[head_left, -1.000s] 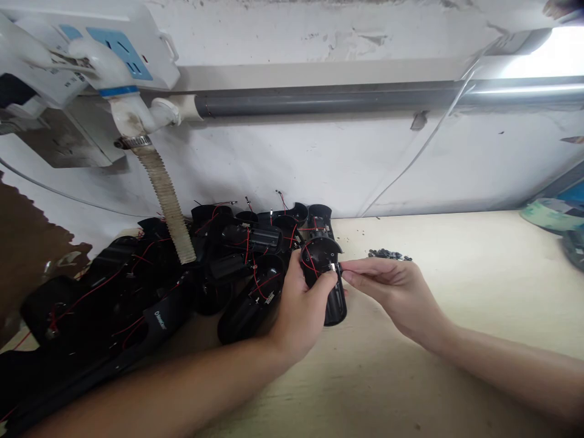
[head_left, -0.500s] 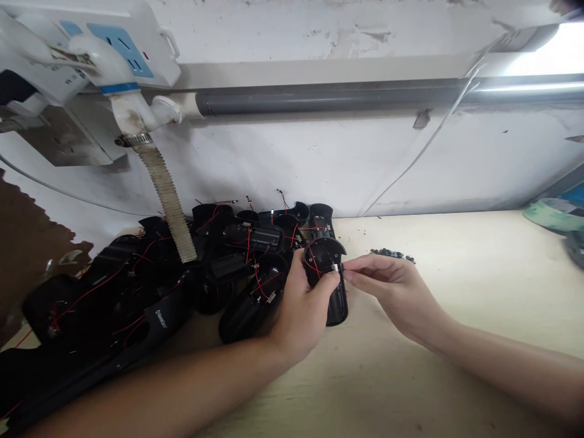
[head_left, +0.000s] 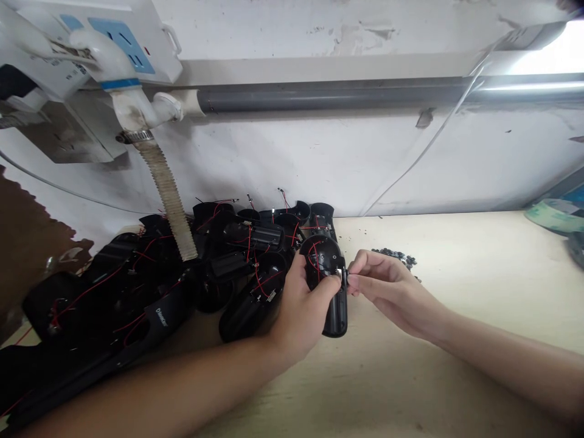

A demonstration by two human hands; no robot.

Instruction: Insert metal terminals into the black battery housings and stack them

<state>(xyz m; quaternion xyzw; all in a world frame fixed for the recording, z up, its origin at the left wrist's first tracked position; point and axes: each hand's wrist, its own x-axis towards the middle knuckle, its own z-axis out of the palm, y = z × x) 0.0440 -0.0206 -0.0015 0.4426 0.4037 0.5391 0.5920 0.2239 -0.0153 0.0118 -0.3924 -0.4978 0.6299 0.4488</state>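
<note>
My left hand (head_left: 303,304) grips a black plastic housing (head_left: 336,313) with a rounded hollow end and red wires inside. Its thumb presses by a small white-and-metal part (head_left: 339,272) at the housing's right edge. At that same edge, my right hand (head_left: 381,277) has thumb and forefinger pinched together. Whatever small dark piece is between those fingertips is too small to name. Behind the right hand lies a little heap of small dark parts (head_left: 396,254) on the table.
Many similar black housings (head_left: 249,304) with red wires are piled to the left and behind. A ribbed hose (head_left: 166,194) hangs down into the pile from a white pipe fitting (head_left: 130,109). A roll of tape (head_left: 554,216) lies at the far right of the pale tabletop (head_left: 456,267).
The housing has tilted and turned slightly in my left hand, its lower end now a bit nearer me. My right fingertips have shifted slightly right and down, staying at its edge.
</note>
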